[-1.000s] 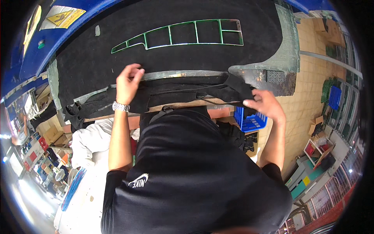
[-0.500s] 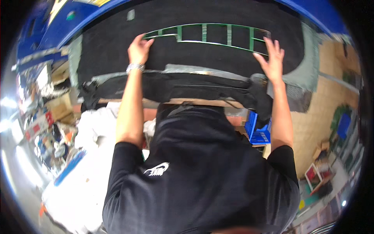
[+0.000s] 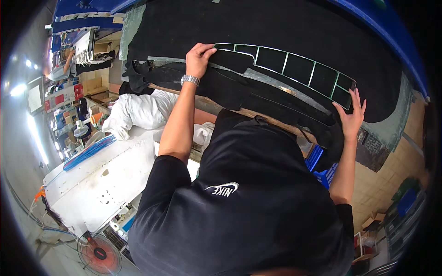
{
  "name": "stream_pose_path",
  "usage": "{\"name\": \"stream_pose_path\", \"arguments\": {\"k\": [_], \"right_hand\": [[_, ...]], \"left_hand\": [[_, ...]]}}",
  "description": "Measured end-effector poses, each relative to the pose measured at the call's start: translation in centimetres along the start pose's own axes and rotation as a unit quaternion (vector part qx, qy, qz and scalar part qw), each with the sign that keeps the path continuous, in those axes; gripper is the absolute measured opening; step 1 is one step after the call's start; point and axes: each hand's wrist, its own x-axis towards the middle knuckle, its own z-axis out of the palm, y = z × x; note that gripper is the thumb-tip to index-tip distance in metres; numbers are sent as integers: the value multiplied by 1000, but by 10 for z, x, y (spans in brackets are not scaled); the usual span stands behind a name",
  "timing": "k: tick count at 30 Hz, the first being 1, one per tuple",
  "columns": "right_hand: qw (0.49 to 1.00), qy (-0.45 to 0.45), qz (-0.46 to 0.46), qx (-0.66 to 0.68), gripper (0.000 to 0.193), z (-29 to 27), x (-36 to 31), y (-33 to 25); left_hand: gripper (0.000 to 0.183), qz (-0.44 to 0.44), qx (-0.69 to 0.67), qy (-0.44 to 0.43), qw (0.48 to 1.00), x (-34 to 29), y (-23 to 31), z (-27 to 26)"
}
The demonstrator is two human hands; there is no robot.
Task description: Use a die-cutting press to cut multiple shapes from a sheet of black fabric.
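A long, curved cutting die (image 3: 312, 74), a thin metal frame with green crossbars, lies on or just over a black sheet of material (image 3: 285, 23). My left hand (image 3: 198, 60) pinches its narrow left end between thumb and fingers. At the wider right end, my right hand (image 3: 351, 120) grips the frame, thumb at the near corner and fingers along the end edge. The die's near side runs close to the sheet's near edge. Whether it rests fully on the sheet, I cannot tell.
Black material hangs over a grey strip (image 3: 276, 83) along the table's near edge. Blue machine beams (image 3: 386, 34) arch beyond. Left are white cloth (image 3: 142, 112), a white worktop (image 3: 103, 184) and a fan (image 3: 100, 253). A blue crate (image 3: 326, 176) stands low at right.
The head view has turned, so the table now slants down to the right. The die has come nearer to the sheet's near edge, with both hands still at its ends.
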Motion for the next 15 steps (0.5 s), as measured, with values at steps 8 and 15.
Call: {"name": "stream_pose_path", "arguments": {"k": [8,15], "right_hand": [[1000,-2,-9,-3,68,1,-6,1],[1000,0,-17,-6,68,4,-4,0]], "left_hand": [[29,-43,-39,24,998,-36,-4,10],[27,1,101,105,989,-38,-12,23]]}}
